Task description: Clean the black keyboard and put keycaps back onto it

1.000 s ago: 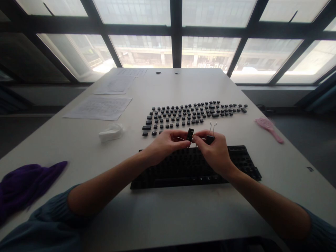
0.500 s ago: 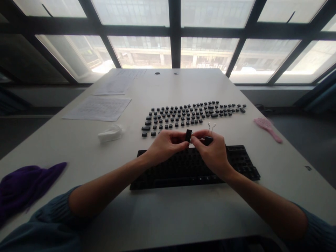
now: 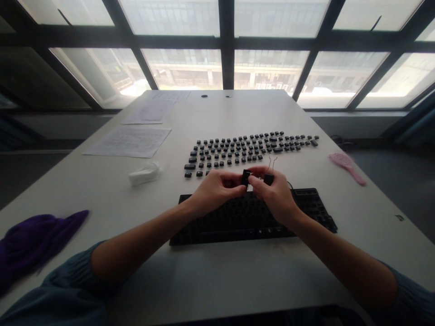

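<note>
My left hand [image 3: 219, 188] pinches a long black keycap [image 3: 245, 177], held upright above the keyboard. Thin metal wire shows at the keycap's right side, where the fingertips of my right hand [image 3: 277, 194] touch it. Tucked within the right hand is a wire keycap puller [image 3: 268, 179], its dark handle against the fingers and its two wires pointing up. Beneath both hands lies a black keyboard [image 3: 224, 228], its middle partly covered by them. Beyond the hands, rows of loose black keycaps [image 3: 232, 146] are spread on the table.
Paper sheets [image 3: 127, 141] and a crumpled clear plastic bag [image 3: 145, 174] lie on the left of the white table [image 3: 217, 280]. Purple cloth [image 3: 37, 240] rests at the near left. A pink hairbrush [image 3: 347, 167] is by the right edge.
The right fingertips have moved over the side of the keycap, and the puller has shifted slightly left. The keycap has tilted a little. The view has shifted slightly.
</note>
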Action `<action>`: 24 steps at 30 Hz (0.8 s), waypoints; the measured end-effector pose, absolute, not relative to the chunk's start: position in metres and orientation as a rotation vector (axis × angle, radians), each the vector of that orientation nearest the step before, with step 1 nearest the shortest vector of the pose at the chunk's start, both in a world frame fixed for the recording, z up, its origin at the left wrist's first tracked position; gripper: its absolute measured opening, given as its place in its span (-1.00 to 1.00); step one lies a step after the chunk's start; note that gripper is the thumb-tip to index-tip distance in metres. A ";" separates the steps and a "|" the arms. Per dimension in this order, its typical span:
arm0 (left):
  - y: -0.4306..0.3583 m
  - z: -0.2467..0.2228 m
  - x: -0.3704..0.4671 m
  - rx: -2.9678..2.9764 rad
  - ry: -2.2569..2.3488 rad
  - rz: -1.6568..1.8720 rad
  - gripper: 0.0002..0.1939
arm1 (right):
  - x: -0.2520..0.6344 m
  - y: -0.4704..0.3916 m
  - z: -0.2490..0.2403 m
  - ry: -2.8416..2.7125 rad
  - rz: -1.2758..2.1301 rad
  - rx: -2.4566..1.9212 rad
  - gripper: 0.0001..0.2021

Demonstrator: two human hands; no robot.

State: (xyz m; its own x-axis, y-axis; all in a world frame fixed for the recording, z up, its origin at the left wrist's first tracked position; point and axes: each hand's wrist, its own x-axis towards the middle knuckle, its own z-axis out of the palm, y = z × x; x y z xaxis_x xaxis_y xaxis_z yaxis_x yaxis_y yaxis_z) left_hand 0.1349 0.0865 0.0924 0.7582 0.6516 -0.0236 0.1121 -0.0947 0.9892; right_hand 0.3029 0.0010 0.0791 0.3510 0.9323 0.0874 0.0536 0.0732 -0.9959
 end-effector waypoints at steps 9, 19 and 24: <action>0.085 0.091 0.134 1.701 0.592 0.560 -0.63 | 0.304 0.005 0.069 -0.864 1.047 -1.170 -0.72; 0.086 0.092 0.133 1.725 0.564 0.487 -0.71 | 0.303 0.003 0.075 -0.756 1.210 -1.071 -0.75; 0.085 0.095 0.133 1.719 0.569 0.482 -0.73 | 0.306 0.004 0.074 -0.798 1.204 -1.102 -0.72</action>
State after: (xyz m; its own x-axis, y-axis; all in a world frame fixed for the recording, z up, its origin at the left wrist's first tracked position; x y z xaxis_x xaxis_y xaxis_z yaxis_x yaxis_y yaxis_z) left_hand 0.1333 0.0848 0.0951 0.7945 0.6070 0.0162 0.1162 -0.1783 0.9771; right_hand 0.3060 0.0036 0.0737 0.2138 0.9741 -0.0743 -0.3117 -0.0041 -0.9502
